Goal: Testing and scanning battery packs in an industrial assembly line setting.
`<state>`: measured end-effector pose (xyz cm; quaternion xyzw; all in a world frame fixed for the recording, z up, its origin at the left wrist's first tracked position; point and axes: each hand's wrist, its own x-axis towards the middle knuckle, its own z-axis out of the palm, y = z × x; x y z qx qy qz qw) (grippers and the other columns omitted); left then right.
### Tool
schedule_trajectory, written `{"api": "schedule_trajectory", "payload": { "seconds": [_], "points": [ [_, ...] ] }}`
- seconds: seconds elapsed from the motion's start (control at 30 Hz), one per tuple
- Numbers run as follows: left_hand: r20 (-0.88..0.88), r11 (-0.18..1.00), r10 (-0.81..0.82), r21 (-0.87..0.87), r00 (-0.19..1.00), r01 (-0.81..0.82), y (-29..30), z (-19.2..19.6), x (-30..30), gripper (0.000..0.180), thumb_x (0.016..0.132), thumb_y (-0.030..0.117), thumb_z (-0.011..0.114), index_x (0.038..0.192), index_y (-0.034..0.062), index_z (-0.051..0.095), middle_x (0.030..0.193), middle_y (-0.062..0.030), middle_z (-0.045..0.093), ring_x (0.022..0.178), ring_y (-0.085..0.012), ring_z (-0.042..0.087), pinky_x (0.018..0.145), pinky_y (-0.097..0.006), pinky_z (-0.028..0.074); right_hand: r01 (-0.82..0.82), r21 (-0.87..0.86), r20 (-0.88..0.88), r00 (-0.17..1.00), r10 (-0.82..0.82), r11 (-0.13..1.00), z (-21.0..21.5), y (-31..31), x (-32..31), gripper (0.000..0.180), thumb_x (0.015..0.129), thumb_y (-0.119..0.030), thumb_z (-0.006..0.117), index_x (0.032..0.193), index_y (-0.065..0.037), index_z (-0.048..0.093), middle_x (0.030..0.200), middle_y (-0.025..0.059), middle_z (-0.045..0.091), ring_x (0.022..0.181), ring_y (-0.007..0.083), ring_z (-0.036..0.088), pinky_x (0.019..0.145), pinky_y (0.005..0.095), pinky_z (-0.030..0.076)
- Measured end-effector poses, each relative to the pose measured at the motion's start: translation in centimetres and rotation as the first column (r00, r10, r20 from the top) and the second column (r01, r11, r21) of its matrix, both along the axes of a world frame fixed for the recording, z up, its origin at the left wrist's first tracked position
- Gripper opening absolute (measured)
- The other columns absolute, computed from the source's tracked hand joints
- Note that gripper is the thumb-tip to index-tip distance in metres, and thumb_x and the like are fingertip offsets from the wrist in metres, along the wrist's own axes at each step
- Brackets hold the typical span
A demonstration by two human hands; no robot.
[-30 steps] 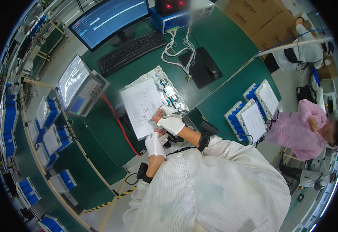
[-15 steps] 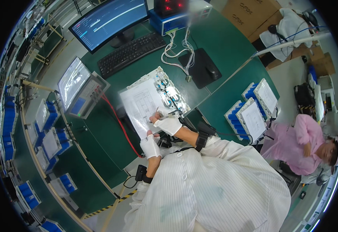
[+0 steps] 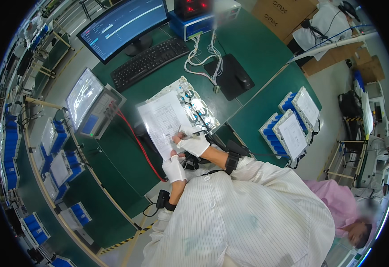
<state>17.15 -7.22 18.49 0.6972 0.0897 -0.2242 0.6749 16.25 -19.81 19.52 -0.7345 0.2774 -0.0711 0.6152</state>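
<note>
The paper (image 3: 162, 119) under the fingers (image 3: 177, 137) of the right hand (image 3: 194, 144) is printed too small to read and hides part of the battery pack (image 3: 200, 110). The thin stick (image 3: 180, 128) they pinch — partly covered — is unclear. Far beyond them, the top edge crops the monitor (image 3: 125, 27).

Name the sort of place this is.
Probably an electronics or battery assembly workshop: green workbenches, packs of blue cylinders, and a blue instrument box beside a monitor.
</note>
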Motion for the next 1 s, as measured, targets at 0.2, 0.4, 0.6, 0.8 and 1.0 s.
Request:
{"api": "schedule_trajectory", "payload": {
  "seconds": [0.2,0.4,0.6,0.8,1.0],
  "points": [
    [0.022,1.000,0.005,-0.028,1.000,-0.004,-0.01,0.07,0.00,0.018,0.093,0.009,0.051,0.095,-0.0078,0.059,0.076,-0.0102,0.064,0.059,-0.0142,0.059,0.055,-0.027,0.045,0.000,0.027,0.023,1.000,-0.001,1.000,-0.12,0.04,-0.08,0.018,0.081,-0.016,0.068,0.080,0.000,0.059,0.067,0.0040,0.058,0.060,0.0086,0.053,0.053,0.0258,0.045],
    [0.010,1.000,-0.008,-0.006,1.000,0.008,-0.04,0.40,-0.02,0.018,0.093,0.008,0.051,0.095,-0.0082,0.058,0.077,-0.0105,0.064,0.061,-0.0148,0.060,0.056,-0.027,0.046,-0.020,0.034,0.077,0.997,0.017,0.999,-0.25,0.09,-0.01,0.018,0.081,-0.016,0.067,0.080,0.000,0.058,0.067,0.0034,0.059,0.060,0.0088,0.053,0.053,0.0254,0.045],
    [0.012,1.000,-0.008,0.001,1.000,0.008,0.05,0.18,-0.03,0.020,0.093,0.010,0.051,0.094,-0.0082,0.058,0.076,-0.0115,0.065,0.061,-0.0147,0.060,0.056,-0.027,0.046,-0.012,-0.019,0.049,0.999,0.013,1.000,-0.03,0.02,-0.10,0.017,0.082,-0.015,0.067,0.081,0.000,0.059,0.067,0.0029,0.058,0.061,0.0086,0.053,0.054,0.0252,0.045],
    [0.014,1.000,0.003,-0.004,1.000,-0.003,-0.01,0.40,-0.11,0.020,0.093,0.010,0.052,0.094,-0.0085,0.058,0.076,-0.0117,0.065,0.061,-0.0153,0.060,0.056,-0.028,0.046,-0.034,-0.002,0.077,0.996,0.035,0.999,0.22,-0.09,-0.15,0.012,0.079,-0.010,0.065,0.083,-0.001,0.057,0.070,0.0046,0.059,0.061,0.0105,0.055,0.055,0.0261,0.047],
    [0.025,1.000,-0.018,0.012,1.000,0.018,0.09,-0.15,-0.18,0.020,0.093,0.010,0.051,0.096,-0.0094,0.058,0.077,-0.0119,0.065,0.062,-0.0155,0.061,0.057,-0.028,0.046,-0.082,-0.068,0.155,0.984,0.092,0.994,-0.46,-0.26,-0.28,0.015,0.081,-0.014,0.066,0.080,0.000,0.059,0.066,0.0042,0.057,0.060,0.0102,0.053,0.054,0.0269,0.045]
  ]
}}
